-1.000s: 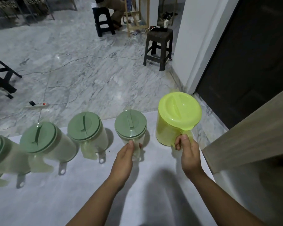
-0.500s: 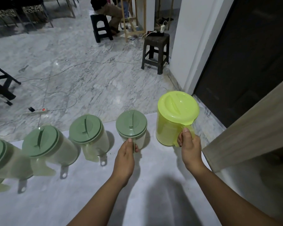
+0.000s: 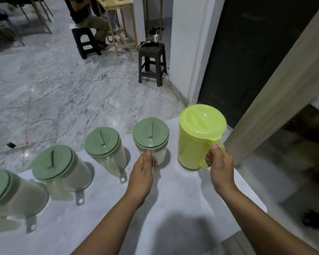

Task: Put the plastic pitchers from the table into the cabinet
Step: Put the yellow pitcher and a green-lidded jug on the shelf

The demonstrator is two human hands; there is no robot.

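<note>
Several plastic pitchers stand in a row on the white table point(image 3: 173, 196). At the right end is a lime-yellow pitcher point(image 3: 193, 142), and my right hand point(image 3: 220, 166) is closed around its handle. Beside it stands a clear pitcher with a green lid point(image 3: 151, 137); my left hand point(image 3: 142, 172) grips its handle. Three more green-lidded pitchers follow to the left: one point(image 3: 104, 144), another point(image 3: 59, 166), and a third point(image 3: 9, 192) at the frame's edge. The wooden cabinet door point(image 3: 276, 92) stands open at the right, with the dark cabinet interior point(image 3: 302, 144) behind it.
Beyond the table lies a marble floor with cables and a power strip point(image 3: 18, 145). A dark stool point(image 3: 152, 63) stands by the white wall corner, and another stool point(image 3: 85, 41) sits further back with a seated person point(image 3: 88, 17) by a wooden table.
The lime-yellow pitcher has risen slightly in my right hand. My left hand has closed more firmly on the green-lidded pitcher's handle. The view has tilted upward.
</note>
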